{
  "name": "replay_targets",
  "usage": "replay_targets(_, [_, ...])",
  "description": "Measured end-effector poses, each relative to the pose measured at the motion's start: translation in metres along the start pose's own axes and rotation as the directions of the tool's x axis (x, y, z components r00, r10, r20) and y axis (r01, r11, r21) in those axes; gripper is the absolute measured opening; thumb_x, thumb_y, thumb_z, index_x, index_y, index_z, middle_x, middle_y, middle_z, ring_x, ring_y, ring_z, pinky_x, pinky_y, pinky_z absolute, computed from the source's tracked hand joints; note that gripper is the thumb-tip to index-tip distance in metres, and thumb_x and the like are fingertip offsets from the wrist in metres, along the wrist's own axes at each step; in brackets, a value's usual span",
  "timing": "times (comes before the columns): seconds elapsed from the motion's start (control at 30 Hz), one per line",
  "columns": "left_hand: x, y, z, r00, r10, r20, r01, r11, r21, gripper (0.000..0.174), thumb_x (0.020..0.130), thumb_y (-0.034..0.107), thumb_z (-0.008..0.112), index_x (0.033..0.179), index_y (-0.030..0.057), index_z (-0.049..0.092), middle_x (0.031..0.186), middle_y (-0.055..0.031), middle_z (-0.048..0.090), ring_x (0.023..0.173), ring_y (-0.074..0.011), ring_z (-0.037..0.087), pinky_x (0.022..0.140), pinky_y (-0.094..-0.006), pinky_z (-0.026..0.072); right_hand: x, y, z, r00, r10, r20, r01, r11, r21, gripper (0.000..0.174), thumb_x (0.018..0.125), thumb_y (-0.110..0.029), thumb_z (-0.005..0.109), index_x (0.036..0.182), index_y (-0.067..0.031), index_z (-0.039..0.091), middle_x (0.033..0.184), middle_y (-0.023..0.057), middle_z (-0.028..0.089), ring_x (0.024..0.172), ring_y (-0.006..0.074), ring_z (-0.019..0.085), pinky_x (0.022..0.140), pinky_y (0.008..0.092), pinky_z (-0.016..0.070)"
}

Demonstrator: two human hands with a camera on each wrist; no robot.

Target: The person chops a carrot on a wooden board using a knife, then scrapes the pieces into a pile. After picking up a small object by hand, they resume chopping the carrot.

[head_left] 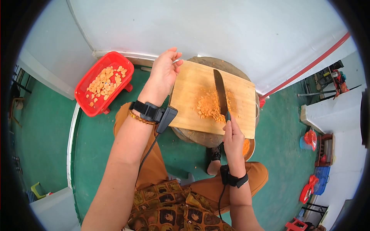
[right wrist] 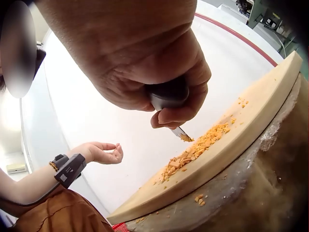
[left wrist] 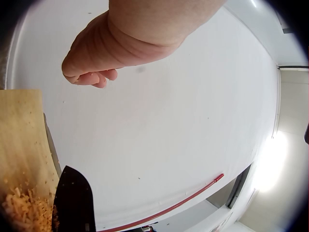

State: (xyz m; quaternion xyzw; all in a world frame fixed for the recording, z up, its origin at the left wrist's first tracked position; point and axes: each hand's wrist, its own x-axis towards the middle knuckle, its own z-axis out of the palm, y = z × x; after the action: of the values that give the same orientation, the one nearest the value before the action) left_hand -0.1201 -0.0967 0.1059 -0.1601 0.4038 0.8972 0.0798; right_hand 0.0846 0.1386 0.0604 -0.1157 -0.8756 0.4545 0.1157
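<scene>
My right hand (head_left: 234, 140) grips the dark handle of a kitchen knife (head_left: 220, 90), its broad blade lying over a heap of finely chopped orange bits (head_left: 208, 107) on a wooden cutting board (head_left: 189, 84). In the right wrist view the fingers wrap round the black knife handle (right wrist: 169, 93), and the bits (right wrist: 193, 153) spread along the board. Raised beside the board's far left corner, my left hand (head_left: 165, 68) has loosely bent fingers and holds nothing. The left wrist view shows that hand (left wrist: 91, 55) against the white wall, apart from the knife blade (left wrist: 75, 200).
The board rests on a round wooden block (head_left: 192, 138). A red basin (head_left: 82, 86) with orange slices stands to the left. Under the board's near right corner a bowl (head_left: 252, 149) holds orange bits. A white wall (head_left: 216, 30) rises behind, with a slanting red pole (head_left: 308, 63).
</scene>
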Motion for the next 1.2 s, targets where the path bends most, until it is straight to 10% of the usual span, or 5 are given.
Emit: replay_targets(1.2, [0.001,-0.001,0.0,1.0,-0.001,-0.026,0.001,1.0,-0.012,0.041,0.093,0.013,0.062,0.133,0.0095,0.054,0.107,-0.0041,0.062,0.09,-0.0173,0.058,0.073,-0.028,0.043,0.0,-0.003,0.001,0.999,0.029,0.04,-0.029,1.0,0.008,0.035,0.104,-0.015,0.053,0.135,0.0021,0.059,0.07,0.0067,0.051,0.064,0.0103,0.049,0.059,0.0264,0.0441])
